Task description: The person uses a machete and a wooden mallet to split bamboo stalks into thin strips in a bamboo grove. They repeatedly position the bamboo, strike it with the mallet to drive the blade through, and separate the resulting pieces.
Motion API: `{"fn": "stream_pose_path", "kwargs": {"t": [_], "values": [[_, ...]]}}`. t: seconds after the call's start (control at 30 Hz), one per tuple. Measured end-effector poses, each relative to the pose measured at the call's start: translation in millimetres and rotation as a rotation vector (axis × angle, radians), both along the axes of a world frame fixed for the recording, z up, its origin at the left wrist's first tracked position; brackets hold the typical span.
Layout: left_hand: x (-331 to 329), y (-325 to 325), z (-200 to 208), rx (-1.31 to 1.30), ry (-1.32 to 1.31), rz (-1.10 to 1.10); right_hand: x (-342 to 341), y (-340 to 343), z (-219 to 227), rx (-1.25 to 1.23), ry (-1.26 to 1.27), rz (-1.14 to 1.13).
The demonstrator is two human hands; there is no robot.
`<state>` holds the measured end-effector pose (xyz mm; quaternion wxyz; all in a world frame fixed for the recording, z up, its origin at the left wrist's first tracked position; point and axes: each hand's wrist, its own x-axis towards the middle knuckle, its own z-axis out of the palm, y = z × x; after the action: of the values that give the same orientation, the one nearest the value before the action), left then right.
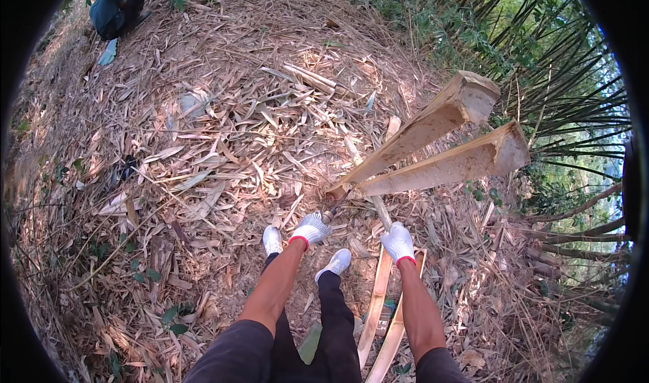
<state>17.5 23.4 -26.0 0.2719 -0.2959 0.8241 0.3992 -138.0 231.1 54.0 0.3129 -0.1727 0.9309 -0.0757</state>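
My left hand (311,229), in a white knit glove with a red cuff, is closed round the handle of a knife (328,215). Its narrow dark blade reaches the point where two split bamboo halves (422,129) come together. From there the halves spread apart toward the upper right, with their broad cut ends raised. My right hand (398,241), gloved alike, is closed at the near end of a pale stick (380,210). This stick runs up behind the bamboo halves. Whether the fingers also touch the bamboo strips just below is hidden.
Two long split bamboo strips (376,305) lie beside my right leg. Dry leaves and husks (203,180) cover the ground. A short cut bamboo piece (309,79) lies farther off. Another person (116,11) is at the far left. Bamboo stems and branches (574,237) line the right.
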Motion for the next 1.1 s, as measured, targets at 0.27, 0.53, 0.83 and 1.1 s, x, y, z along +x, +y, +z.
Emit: {"fn": "stream_pose_path", "kwargs": {"t": [0.27,0.53,0.83,1.1], "values": [[7,14,10,0.073,-0.07,0.072,94,99,-13,0.065,0.058,-0.469],[20,19,-5,0.076,-0.092,0.048,74,87,34,-0.4,-0.095,-0.668],[20,-1,66,0.065,-0.229,-0.324,-12,-87,317,-1.427,0.207,-0.061],[-78,-71,415,0.612,1.301,0.163,-1,-87,331,-1.375,-0.066,-0.087]]}}
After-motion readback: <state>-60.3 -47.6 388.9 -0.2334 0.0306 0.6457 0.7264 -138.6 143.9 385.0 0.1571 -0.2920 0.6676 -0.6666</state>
